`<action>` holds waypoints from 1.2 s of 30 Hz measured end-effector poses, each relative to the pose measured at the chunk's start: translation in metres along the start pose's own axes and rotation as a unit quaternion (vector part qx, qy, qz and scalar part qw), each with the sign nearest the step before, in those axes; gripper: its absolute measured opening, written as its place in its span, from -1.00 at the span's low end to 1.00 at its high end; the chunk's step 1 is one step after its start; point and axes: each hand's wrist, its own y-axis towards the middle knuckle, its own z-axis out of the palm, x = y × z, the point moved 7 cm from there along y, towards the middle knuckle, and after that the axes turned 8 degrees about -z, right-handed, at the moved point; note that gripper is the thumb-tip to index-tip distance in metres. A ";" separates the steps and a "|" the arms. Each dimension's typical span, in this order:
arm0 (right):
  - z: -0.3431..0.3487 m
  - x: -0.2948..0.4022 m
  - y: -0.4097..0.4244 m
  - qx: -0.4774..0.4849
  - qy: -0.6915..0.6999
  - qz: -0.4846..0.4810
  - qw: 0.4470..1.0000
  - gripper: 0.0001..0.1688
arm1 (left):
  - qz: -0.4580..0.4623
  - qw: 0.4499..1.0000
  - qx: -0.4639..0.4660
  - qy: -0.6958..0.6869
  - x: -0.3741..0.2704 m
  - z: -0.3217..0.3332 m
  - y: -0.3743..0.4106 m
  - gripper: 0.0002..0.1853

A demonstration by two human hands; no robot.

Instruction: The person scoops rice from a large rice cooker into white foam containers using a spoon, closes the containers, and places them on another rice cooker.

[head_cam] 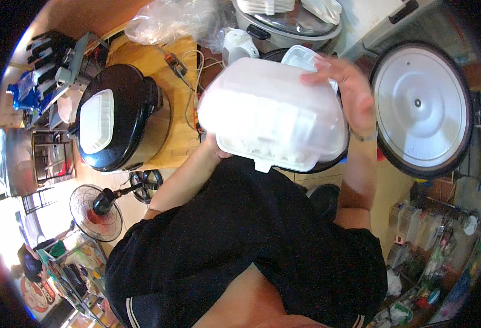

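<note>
A white foam takeaway box (273,119) is held up in front of my chest, its lid area blurred by motion. My left hand (220,146) grips it from the lower left, mostly hidden beneath it. At the box's upper right, my right hand (343,88) is raised and blurred, with a small clear plastic container (302,57) by its fingers; whether the hand holds that container or touches the box is unclear. Below the box, the dark rim of a round vessel shows partly. Another white foam box (97,121) lies on the black lid of a large cooker (129,119) at left.
A large round metal lid (421,106) stands open at right. Behind are a lidded cooker (289,28) with stacked foam boxes (265,6), a plastic bag (170,20), a white device (238,45) and cables on a wooden table (158,53). A fan (97,212) stands lower left.
</note>
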 end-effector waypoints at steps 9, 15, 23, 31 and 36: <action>0.088 0.054 0.016 0.151 -0.474 0.016 0.867 -0.09 | 0.119 0.989 0.061 0.063 -0.045 0.001 -0.011 -0.10; 0.094 0.058 0.020 0.124 -0.476 0.016 0.870 -0.13 | 0.069 0.991 -0.021 0.108 -0.015 -0.034 0.005 -0.12; 0.099 0.063 0.019 0.136 -0.491 0.003 0.861 -0.14 | 0.058 0.990 -0.050 0.118 -0.003 -0.048 0.006 -0.15; 0.080 0.057 0.011 -0.079 -0.375 -0.018 0.923 -0.14 | 0.057 0.988 -0.054 0.134 -0.004 -0.054 0.000 -0.19; 0.077 -0.054 -0.062 -0.345 0.306 0.230 0.857 -0.39 | 0.055 0.970 -0.052 0.232 -0.010 -0.073 -0.035 -0.20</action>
